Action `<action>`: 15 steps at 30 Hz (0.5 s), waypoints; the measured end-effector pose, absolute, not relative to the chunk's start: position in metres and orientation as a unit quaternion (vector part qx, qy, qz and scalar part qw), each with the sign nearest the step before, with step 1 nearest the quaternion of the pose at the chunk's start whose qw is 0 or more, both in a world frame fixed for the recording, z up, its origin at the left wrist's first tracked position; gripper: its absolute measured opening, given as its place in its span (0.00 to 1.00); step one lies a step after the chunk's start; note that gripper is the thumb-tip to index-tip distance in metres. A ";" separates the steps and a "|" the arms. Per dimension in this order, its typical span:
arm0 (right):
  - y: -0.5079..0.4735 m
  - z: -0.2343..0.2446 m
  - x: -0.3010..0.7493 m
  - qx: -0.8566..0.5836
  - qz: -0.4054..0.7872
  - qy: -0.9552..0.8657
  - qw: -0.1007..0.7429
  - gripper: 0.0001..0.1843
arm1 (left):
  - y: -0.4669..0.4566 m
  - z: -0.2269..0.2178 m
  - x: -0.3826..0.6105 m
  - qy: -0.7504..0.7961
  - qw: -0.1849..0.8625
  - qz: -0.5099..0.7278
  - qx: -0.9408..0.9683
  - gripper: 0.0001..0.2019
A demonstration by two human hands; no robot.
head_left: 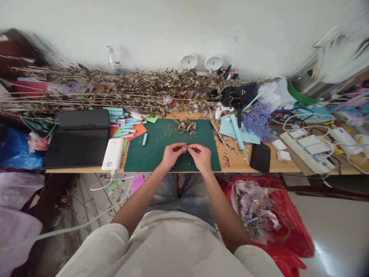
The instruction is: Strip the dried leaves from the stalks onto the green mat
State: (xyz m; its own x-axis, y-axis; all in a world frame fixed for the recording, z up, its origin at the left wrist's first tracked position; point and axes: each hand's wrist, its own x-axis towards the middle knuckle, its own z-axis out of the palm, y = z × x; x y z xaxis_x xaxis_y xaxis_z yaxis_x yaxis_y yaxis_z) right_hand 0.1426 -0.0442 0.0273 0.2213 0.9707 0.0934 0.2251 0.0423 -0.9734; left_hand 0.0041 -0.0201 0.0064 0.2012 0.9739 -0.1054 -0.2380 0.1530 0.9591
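My left hand (172,155) and my right hand (201,156) meet over the near part of a green cutting mat (152,154). Both pinch a small dried leaf piece (185,146) between their fingertips. A little heap of dried leaf bits (186,125) lies on the mat's far edge, beyond my hands. Long dried leafy stems (123,86) stretch across the back of the wooden table (236,161).
A white power bank (113,154) and a black folder (77,140) lie left of the mat, with pastel paper rolls (122,123) behind. Right of it are a black phone (260,157), purple cord (258,121), a power strip (309,148). A red bag (291,227) sits below.
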 end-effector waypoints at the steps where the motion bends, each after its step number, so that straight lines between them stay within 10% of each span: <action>1: -0.044 0.027 0.142 -0.593 0.358 -0.510 0.510 0.09 | -0.020 0.006 0.004 0.422 0.630 0.477 0.445 0.18; 15: -0.047 0.025 0.142 -0.595 0.333 -0.517 0.517 0.11 | -0.020 0.005 0.005 0.419 0.604 0.485 0.473 0.14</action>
State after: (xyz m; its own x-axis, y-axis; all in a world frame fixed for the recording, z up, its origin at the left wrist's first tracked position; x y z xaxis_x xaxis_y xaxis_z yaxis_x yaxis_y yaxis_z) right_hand 0.1416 -0.0473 0.0251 0.2432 0.9601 0.1380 0.2703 0.0695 -0.9603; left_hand 0.0053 -0.0200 0.0051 0.1780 0.9829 -0.0476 -0.1890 0.0816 0.9786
